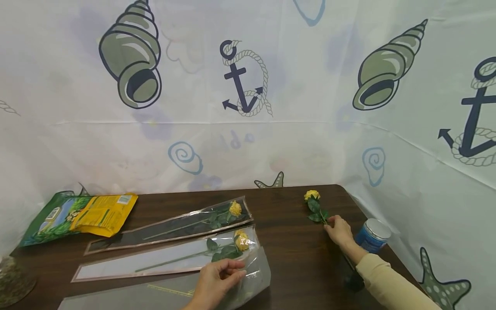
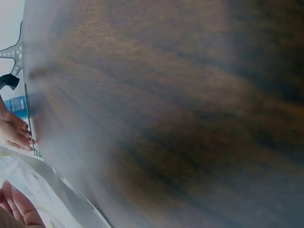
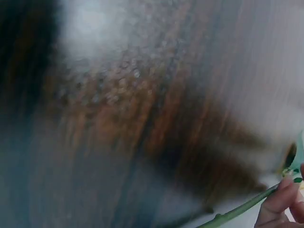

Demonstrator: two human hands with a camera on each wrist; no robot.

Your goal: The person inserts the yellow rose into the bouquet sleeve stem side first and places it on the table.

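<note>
At the table's right my right hand (image 1: pixel 339 232) pinches the green stem of a yellow rose (image 1: pixel 311 195), whose bloom points toward the back wall. The right wrist view shows thumb and fingers on the stem (image 3: pixel 242 209). My left hand (image 1: pixel 217 282) is at the front, thumb and fingers curled at the clear film of a grey flower sleeve (image 1: pixel 128 295). That sleeve's right end bulges up in a curve beside the fingers. Behind it lie a white-backed sleeve (image 1: pixel 100 272) and a black-backed sleeve (image 1: pixel 128 237), each with one yellow rose inside.
A blue can (image 1: pixel 373 236) with a silver lid stands by my right wrist, at the table's right edge. On the left lie a green and yellow bag (image 1: pixel 104 213) and a clear container (image 1: pixel 15 282) at the front corner. A printed curtain (image 1: pixel 302 142) hangs behind the table.
</note>
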